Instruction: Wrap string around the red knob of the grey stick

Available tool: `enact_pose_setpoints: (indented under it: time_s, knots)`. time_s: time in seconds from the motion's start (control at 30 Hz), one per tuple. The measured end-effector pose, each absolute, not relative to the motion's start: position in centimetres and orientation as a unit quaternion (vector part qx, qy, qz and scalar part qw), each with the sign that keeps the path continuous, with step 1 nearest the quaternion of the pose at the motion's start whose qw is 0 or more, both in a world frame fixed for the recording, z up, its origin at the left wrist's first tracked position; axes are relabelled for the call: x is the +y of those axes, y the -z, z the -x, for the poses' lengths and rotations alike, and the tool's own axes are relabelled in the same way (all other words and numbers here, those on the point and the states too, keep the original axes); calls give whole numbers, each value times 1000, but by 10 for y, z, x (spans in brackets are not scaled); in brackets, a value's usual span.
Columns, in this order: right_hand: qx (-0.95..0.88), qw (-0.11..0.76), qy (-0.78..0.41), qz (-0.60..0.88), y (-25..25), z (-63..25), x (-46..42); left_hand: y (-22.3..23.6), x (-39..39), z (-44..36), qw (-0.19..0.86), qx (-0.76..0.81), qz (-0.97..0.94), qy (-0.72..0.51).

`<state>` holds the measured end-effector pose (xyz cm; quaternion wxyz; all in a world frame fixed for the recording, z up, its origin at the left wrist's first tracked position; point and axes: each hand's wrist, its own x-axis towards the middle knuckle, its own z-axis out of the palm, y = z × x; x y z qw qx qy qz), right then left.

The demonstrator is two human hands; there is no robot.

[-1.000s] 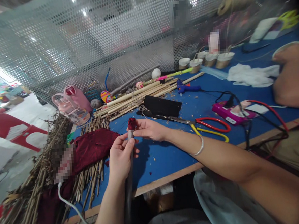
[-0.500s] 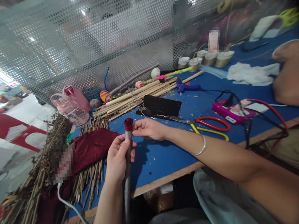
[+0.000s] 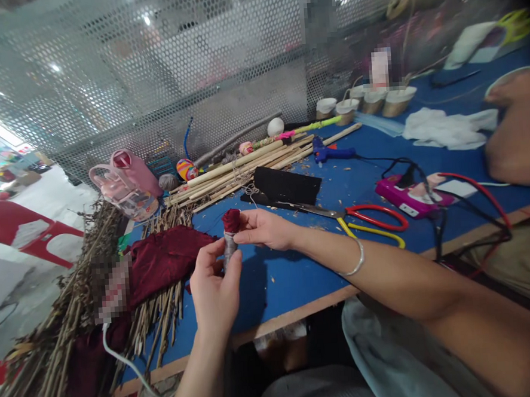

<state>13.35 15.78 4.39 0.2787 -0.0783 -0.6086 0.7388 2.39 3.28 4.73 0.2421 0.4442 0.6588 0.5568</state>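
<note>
Stick [image 3: 229, 246] and red cloth tip [image 3: 231, 220], held above the near part of the tabletop [image 3: 292, 275]. The stick stands nearly upright; its lower length is hidden by the left hand [image 3: 217, 294], whose fingers and thumb are closed around it just below the tip. The right hand [image 3: 269, 229] meets the tip from the right, fingers bent and thumb near the forefinger; their ends are partly covered, and whether they grip cloth or only touch it cannot be told. Blurred squares mask a flat object [image 3: 114, 291] with a white cable at left. At the right edge, another person's arm [image 3: 519, 141] is cut off.

Beyond the right forearm lie scissors [image 3: 328, 211], one yellow handle just above the bracelet [image 3: 356, 259], and black cloth [image 3: 286, 185]. A glue gun [image 3: 334, 152] lies farther back; wires cross the purple power strip [image 3: 404, 199]. Dark red cloth [image 3: 165, 258] covers part of the dried stalks [image 3: 164, 315] beside the left hand. A mesh screen [image 3: 185, 65] stands behind the pale sticks [image 3: 245, 167].
</note>
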Motion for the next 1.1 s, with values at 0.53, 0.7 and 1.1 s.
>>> enact_pose_setpoints:
  time_s: [0.53,0.7,1.1]
  knots:
    - [-685,271,-672,81,-39,-140,162,-52,35,-21,276,645,-409,-583]
    - [-707,267,-652,59,-43,-141,159,-48,34,-20,266,639,-426,-582]
    - [-703,250,-662,75,-37,-141,167,-48,34,-19,283,636,-402,-595]
